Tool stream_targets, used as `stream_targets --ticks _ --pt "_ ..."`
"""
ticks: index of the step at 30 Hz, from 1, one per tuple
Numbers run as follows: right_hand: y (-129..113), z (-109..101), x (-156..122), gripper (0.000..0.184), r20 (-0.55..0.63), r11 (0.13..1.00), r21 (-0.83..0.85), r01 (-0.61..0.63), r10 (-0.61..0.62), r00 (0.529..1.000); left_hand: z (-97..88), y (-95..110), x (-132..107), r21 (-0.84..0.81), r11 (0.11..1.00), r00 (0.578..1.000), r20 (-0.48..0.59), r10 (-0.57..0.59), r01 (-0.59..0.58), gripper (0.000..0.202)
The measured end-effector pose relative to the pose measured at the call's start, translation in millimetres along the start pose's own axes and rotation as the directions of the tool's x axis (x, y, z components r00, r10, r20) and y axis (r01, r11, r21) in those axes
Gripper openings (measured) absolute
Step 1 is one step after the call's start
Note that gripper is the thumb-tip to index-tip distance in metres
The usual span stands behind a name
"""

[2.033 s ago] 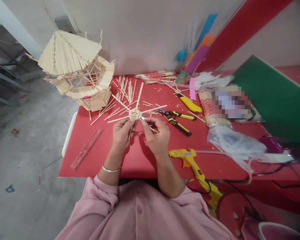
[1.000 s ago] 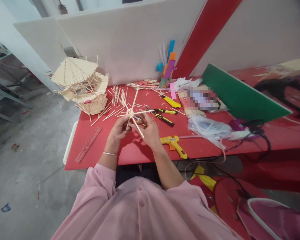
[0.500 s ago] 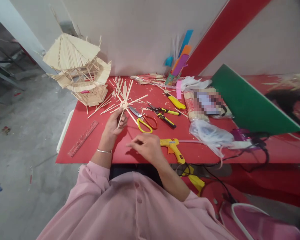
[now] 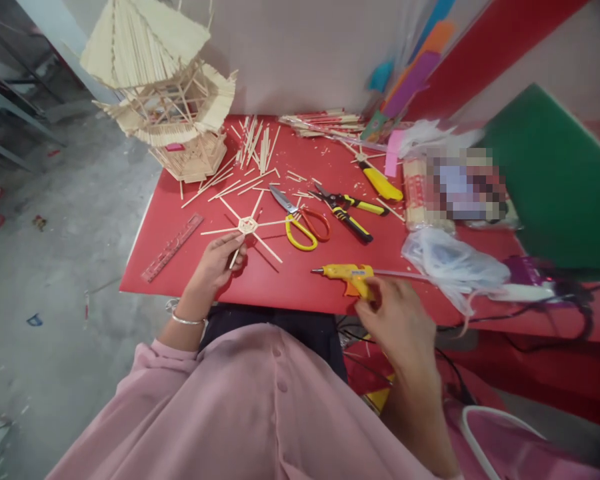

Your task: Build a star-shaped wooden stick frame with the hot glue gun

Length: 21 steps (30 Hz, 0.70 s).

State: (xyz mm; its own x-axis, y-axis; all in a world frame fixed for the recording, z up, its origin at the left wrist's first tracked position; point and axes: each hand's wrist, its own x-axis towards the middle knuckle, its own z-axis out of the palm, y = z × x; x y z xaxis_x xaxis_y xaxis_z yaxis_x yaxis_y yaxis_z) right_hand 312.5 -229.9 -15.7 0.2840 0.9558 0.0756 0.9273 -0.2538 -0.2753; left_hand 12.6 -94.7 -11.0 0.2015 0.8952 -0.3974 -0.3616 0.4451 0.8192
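My left hand (image 4: pixel 221 261) pinches one spoke of a star-shaped frame of wooden sticks (image 4: pixel 248 225). Its spokes spread from a small ring of short stick pieces at the centre. The frame is held just over the red table, tilted a little. At the table's front edge, my right hand (image 4: pixel 397 317) has its fingers closed round the handle of a yellow glue gun (image 4: pixel 347 271). The gun's nozzle points left, and a clear glue stick juts from its back. Scissors (image 4: pixel 300 217) with one yellow and one red handle lie between the frame and the gun.
A stick-built pagoda model (image 4: pixel 165 100) stands at the back left. Loose sticks (image 4: pixel 257 147), yellow-and-black snips (image 4: pixel 347 210), a yellow-handled cutter (image 4: pixel 381 182) and a clear ruler (image 4: pixel 173 248) lie on the red table (image 4: pixel 280 293). Plastic bags (image 4: pixel 440 263) and a green board (image 4: pixel 555 180) are at right.
My right hand has gone from beside the stick frame rightward to the glue gun and closed on its handle. My left hand has lowered the frame nearer to me. The view has shifted.
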Motion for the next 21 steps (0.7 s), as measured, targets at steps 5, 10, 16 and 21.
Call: stream_targets --ticks 5,10,16,21 --pt "10 13 6 0.044 0.132 0.970 -0.040 -0.240 0.243 0.961 7.8 9 -10 -0.011 0.999 0.996 0.074 0.051 -0.050 0.027" --pt "-11 7 13 0.025 0.146 0.936 0.228 -0.269 0.240 0.960 16.4 10 -14 -0.029 0.997 0.992 0.096 0.077 -0.074 0.032" --pt "-60 1 26 0.027 -0.036 0.869 0.469 -0.160 0.200 0.979 20.6 12 -19 0.007 0.995 0.989 0.105 0.099 -0.101 0.034" --pt "-84 3 40 0.029 -0.093 0.890 0.453 -0.044 0.096 0.991 21.7 13 -23 0.021 0.994 0.989 0.097 0.107 -0.110 0.041"
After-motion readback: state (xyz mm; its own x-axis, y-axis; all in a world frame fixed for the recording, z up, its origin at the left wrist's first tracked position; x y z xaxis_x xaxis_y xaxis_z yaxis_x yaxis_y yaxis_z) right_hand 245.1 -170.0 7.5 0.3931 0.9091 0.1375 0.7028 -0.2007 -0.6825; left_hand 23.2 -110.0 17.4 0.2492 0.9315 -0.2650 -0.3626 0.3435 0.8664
